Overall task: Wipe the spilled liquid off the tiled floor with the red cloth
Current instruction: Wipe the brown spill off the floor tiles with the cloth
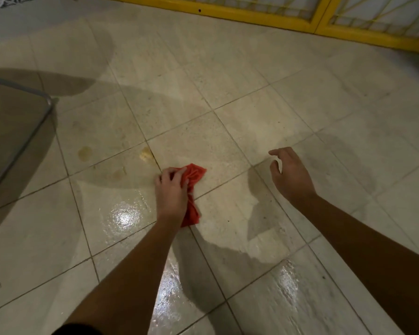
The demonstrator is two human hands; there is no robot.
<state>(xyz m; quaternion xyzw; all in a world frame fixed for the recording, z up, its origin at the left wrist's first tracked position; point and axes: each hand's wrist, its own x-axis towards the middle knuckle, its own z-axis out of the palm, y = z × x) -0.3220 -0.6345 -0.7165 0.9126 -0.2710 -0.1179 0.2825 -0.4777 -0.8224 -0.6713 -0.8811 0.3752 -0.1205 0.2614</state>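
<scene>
A crumpled red cloth (193, 182) lies on the beige tiled floor (264, 112) near the middle of the view. My left hand (171, 192) grips it from above and holds it against the tiles. Yellowish spots of spilled liquid (146, 154) sit just beyond the cloth to the left, with another spot (84, 153) farther left. Wet, shiny patches (125, 217) lie beside my left forearm and nearer me. My right hand (289, 175) hovers above the floor to the right of the cloth, fingers loosely curled, holding nothing.
A grey metal-framed object (22, 131) stands at the left edge and casts a wide shadow. A yellow frame with mesh panels (319, 22) runs along the far side of the floor. A patterned fabric (3, 2) shows at the top left corner.
</scene>
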